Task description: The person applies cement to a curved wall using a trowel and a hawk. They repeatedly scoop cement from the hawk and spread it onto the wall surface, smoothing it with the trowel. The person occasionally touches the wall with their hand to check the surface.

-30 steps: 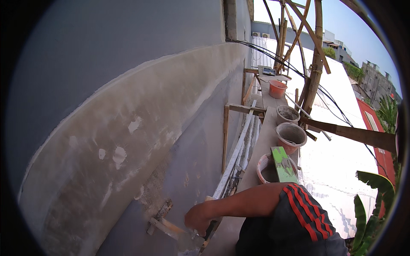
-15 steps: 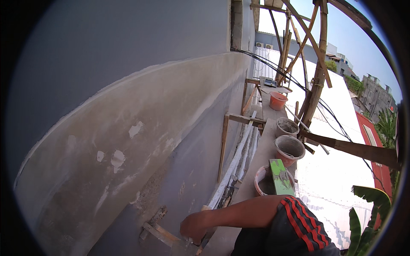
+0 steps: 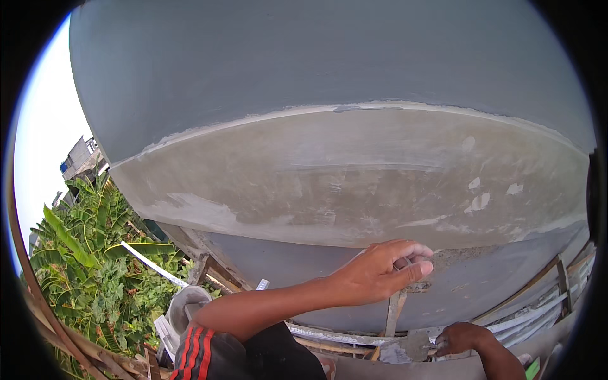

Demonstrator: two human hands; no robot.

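Note:
My left hand (image 3: 386, 269) is raised in front of the lower part of the plastered wall (image 3: 329, 190). Its fingers are loosely curled, the thumb stands apart, and nothing shows in it. Lower and to the right, my right hand (image 3: 459, 337) is closed at the handle end of what looks like a trowel (image 3: 408, 348). A flat grey blade, smeared with pale mortar, points left from the fist. The handle is mostly hidden by the fingers. The wall has a smooth grey upper part, a ragged white line and a beige-grey band with whitish patches.
Beneath the hands runs a grey plank (image 3: 386, 369), with a wooden strut (image 3: 392, 313) against the wall. Pale pipes or battens (image 3: 525, 323) lie along the right. A grey bucket (image 3: 190, 297) stands at lower left, before banana plants (image 3: 95, 266). Bamboo poles (image 3: 38, 316) cross the left edge.
The view has swung left, from along the plank with its buckets to facing the wall. My left hand has come into view, and the trowel in my right hand now shows.

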